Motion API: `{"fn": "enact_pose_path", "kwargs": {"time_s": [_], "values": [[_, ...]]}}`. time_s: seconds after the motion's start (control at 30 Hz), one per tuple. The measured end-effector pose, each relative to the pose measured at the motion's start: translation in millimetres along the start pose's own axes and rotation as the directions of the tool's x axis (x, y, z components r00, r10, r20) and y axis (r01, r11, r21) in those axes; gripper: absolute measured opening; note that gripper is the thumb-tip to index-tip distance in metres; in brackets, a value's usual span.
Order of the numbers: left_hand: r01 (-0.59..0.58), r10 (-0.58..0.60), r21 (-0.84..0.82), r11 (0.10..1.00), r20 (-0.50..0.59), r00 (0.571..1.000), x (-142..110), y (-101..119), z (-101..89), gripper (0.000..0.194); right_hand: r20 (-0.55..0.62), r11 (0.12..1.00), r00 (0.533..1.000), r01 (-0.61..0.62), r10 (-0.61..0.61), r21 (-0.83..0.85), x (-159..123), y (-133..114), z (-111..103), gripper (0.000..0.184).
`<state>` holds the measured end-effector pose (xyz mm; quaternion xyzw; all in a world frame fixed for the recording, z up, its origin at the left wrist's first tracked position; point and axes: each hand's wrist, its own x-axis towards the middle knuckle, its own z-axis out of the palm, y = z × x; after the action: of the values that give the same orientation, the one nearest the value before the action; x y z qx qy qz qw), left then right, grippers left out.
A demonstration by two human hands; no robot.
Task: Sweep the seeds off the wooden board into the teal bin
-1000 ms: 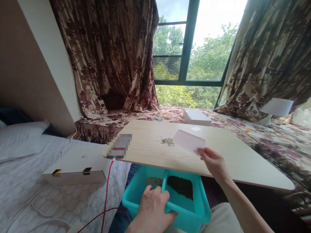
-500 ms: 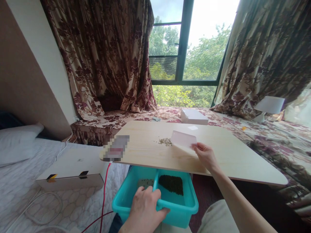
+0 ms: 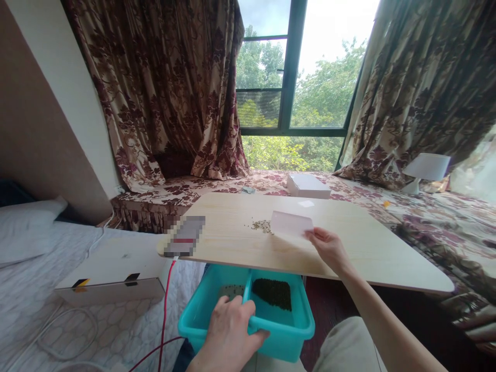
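My right hand pinches a corner of a thin, whitish, translucent sheet over the wooden tabletop. The sheet's left edge is beside a small scattered pile of greenish-brown grains. Lower down, my left hand grips the near rim and divider of a turquoise two-compartment bin. Dark granules lie in the bin's right compartment. Some pale and dark bits show in the left compartment, partly hidden by my fingers.
A phone-like device, blurred out, lies at the table's left end with a red cable. On the bed is a white box. Another white box and a lamp stand on the window ledge.
The view has shifted, so the table and bin appear further left. The sheet's left edge is slightly nearer the grains. Both hands keep their hold.
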<state>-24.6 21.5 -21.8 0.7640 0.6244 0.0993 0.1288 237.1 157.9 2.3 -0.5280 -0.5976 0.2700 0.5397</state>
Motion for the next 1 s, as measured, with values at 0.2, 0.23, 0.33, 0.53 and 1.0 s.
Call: {"fn": "enact_pose_path", "kwargs": {"time_s": [0.2, 0.23, 0.33, 0.53, 1.0], "values": [[-0.006, 0.006, 0.002, 1.000, -0.005, 1.000, 1, 0, -0.1, 0.018, 0.044, 1.000, 0.999, -0.018, 0.018, 0.013, -5, 1, -3, 0.026], [-0.008, 0.008, 0.001, 1.000, -0.003, 1.000, 1, 0, -0.3, 0.018, 0.043, 1.000, 0.999, -0.023, 0.022, 0.015, -6, 0, -5, 0.027], [-0.014, 0.014, 0.001, 1.000, -0.002, 1.000, 0, 1, -0.9, 0.017, 0.011, 0.999, 0.999, -0.034, 0.033, 0.016, -8, -3, -10, 0.028], [-0.016, 0.016, -0.010, 1.000, -0.019, 1.000, 0, 0, -1.2, 0.017, -0.022, 0.999, 0.999, -0.045, 0.045, -0.004, -13, -1, -14, 0.033], [-0.009, 0.009, -0.008, 1.000, 0.002, 1.000, -2, 2, -6.3, 0.017, -0.002, 0.999, 1.000, -0.030, 0.030, -0.011, -12, -2, -9, 0.032]]}}
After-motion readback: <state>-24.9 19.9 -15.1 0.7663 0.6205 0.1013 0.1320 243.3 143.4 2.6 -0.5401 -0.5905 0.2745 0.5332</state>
